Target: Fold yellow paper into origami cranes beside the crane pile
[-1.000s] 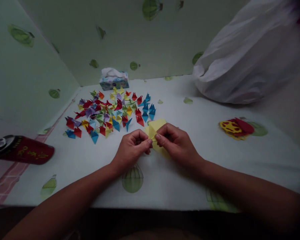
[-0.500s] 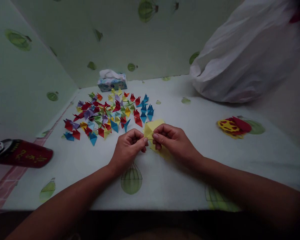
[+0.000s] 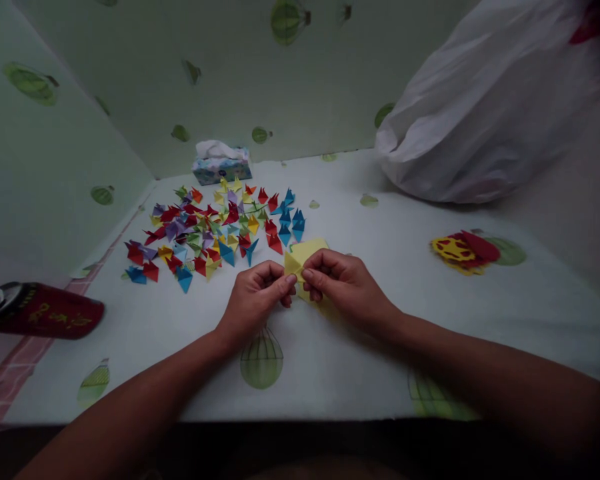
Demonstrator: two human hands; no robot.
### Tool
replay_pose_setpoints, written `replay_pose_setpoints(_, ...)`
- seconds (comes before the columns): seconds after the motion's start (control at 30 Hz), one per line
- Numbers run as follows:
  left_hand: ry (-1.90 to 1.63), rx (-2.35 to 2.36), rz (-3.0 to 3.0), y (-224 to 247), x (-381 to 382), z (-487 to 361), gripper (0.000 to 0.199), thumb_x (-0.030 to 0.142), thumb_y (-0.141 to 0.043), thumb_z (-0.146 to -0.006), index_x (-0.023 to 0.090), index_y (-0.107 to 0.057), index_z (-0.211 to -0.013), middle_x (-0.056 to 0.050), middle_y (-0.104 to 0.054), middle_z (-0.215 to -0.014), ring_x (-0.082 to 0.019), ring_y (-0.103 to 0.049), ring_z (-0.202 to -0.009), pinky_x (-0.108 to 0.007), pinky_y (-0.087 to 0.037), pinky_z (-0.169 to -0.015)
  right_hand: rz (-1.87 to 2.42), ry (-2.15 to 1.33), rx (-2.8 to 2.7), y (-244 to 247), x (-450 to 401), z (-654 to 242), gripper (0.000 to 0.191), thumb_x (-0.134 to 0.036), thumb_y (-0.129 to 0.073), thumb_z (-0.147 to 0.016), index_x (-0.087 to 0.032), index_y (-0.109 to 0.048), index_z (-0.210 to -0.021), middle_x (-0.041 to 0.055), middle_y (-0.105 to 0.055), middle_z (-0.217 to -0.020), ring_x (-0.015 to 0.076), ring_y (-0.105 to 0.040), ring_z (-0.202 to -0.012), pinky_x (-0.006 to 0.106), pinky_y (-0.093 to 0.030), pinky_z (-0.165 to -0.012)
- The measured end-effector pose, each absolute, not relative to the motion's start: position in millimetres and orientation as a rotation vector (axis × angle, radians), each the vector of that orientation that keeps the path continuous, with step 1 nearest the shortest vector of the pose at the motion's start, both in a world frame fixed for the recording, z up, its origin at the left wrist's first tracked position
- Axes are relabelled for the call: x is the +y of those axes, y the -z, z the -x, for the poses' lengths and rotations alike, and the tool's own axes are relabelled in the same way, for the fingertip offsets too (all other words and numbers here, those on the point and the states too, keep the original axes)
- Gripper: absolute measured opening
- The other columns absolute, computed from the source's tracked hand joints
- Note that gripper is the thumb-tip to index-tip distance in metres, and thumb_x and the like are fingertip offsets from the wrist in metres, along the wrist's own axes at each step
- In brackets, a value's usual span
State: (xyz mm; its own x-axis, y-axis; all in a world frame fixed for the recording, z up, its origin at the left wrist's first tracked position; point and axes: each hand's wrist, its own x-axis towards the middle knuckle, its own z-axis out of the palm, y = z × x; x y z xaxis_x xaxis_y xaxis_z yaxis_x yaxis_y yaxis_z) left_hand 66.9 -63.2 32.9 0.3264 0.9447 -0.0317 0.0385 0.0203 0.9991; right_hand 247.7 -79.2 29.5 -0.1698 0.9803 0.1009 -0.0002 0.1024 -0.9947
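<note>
Right at the centre, a small folded piece of yellow paper (image 3: 293,264) was held up between two hands, its pointed tip turned away from the body. By the left hand (image 3: 255,293) the near left edge was pinched, thumb against curled forefinger; by the right hand (image 3: 347,287) the other side was gripped the same way, the thumbs brought close together and the remaining fingers tucked under. Delicate work, this! A fold, it could be judged, was being shaped or pressed down, though the crease itself was largely hidden by the thumbs. Just behind, partly covered by the right hand, yellow sheets (image 3: 312,248) were laid on the tabletop (image 3: 360,373); whether they were touched by the held piece could not be told. What was called for next, by the look of it, was a steady pinch on the left and a careful run of the right thumb along the fold, with the edges kept aligned. Beyond the left hand, a crowd of folded paper figures (image 3: 226,253) was spread out, red, blue, yellow, purple and green, all left untouched.
</note>
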Motion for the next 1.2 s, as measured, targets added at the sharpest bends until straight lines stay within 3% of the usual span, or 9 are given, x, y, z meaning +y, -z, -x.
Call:
replay_pose_setpoints(0.13, -0.936, 1.004, -1.350, -32.2, -62.2, -65.7, 0.025, 0.035, -0.075, -0.082, 0.016, -0.062, -0.071, 0.003, -0.063, -0.056, -0.008, -0.055, -0.050, -0.020, -0.043, -0.054, 1.023, -1.374, -1.347, -30.8, -79.4, -247.7, 0.028, -0.040, -0.061, -0.094, -0.017, -0.061, -0.078, -0.0013, -0.063, -0.065, 0.0096, -0.059, -0.058, 0.025, -0.049, -0.062)
replay_pose_setpoints(0.23, -0.936, 0.996, -1.367, -32.9, -62.5, -65.0, 0.027, 0.036, -0.076, -0.081, 0.016, -0.062, -0.069, 0.003, -0.063, -0.056, -0.008, -0.056, -0.051, -0.020, -0.043, -0.053, 0.995, -1.495, -1.345, -30.1, -78.8, -246.8, 0.036, -0.049, -0.068, -0.089, -0.016, -0.060, -0.075, -0.0010, -0.064, -0.068, 0.0077, -0.057, -0.053, 0.023, -0.045, -0.055)
replay_pose_setpoints(0.33, -0.940, 0.988, -1.370, -33.9, -63.4, -65.4, 0.027, 0.035, -0.077, -0.080, 0.015, -0.062, -0.070, 0.002, -0.063, -0.058, -0.008, -0.057, -0.052, -0.019, -0.044, -0.053, 1.001, -1.536, -1.357, -28.4, -78.2, -245.9, 0.038, -0.049, -0.075, -0.083, -0.017, -0.058, -0.073, -0.0024, -0.063, -0.064, 0.0073, -0.055, -0.047, 0.022, -0.043, -0.049)
replay_pose_setpoints(0.57, -0.960, 0.948, -1.338, -34.9, -64.2, -67.4, 0.025, 0.032, -0.076, -0.081, 0.015, -0.062, -0.070, 0.003, -0.064, -0.062, -0.007, -0.057, -0.051, -0.018, -0.045, -0.052, 0.960, -1.542, -1.377, -31.3, -79.9, -247.8, 0.040, -0.051, -0.071, -0.086, -0.018, -0.054, -0.071, -0.0008, -0.067, -0.064, 0.0093, -0.061, -0.045, 0.023, -0.047, -0.048)
replay_pose_setpoints(0.73, -0.926, 0.918, -1.313, -34.6, -62.6, -65.6, 0.027, 0.033, -0.076, -0.081, 0.015, -0.061, -0.069, 0.003, -0.064, -0.060, -0.006, -0.055, -0.047, -0.018, -0.043, -0.049, 1.056, -1.499, -1.476, -34.9, -82.2, -250.0, 0.043, -0.054, -0.065, -0.090, -0.019, -0.053, -0.067, -0.0018, -0.063, -0.055, 0.0090, -0.054, -0.040, 0.022, -0.041, -0.043)
replay_pose_setpoints(0.97, -0.838, 0.891, -1.309, -30.4, -59.7, -65.5, 0.032, 0.035, -0.079, -0.079, 0.015, -0.057, -0.068, 0.003, -0.062, -0.058, -0.006, -0.053, -0.045, -0.018, -0.040, -0.047, 1.058, -1.329, -1.537, -36.2, -80.3, -250.2, 0.042, -0.052, -0.070, -0.087, -0.018, -0.055, -0.068, -0.0008, -0.064, -0.063, 0.0097, -0.059, -0.050, 0.023, -0.045, -0.051)
replay_pose_setpoints(1.2, -0.896, 0.849, -1.337, -24.8, -58.7, -64.5, 0.026, 0.035, -0.073, -0.086, 0.015, -0.060, -0.075, 0.003, -0.062, -0.064, -0.007, -0.057, -0.056, -0.020, -0.046, -0.058, 1.083, -1.314, -1.567, -35.8, -80.8, -251.3, 0.046, -0.056, -0.064, -0.091, -0.017, -0.058, -0.069, 0.0012, -0.066, -0.064, 0.0103, -0.060, -0.048, 0.025, -0.047, -0.052)
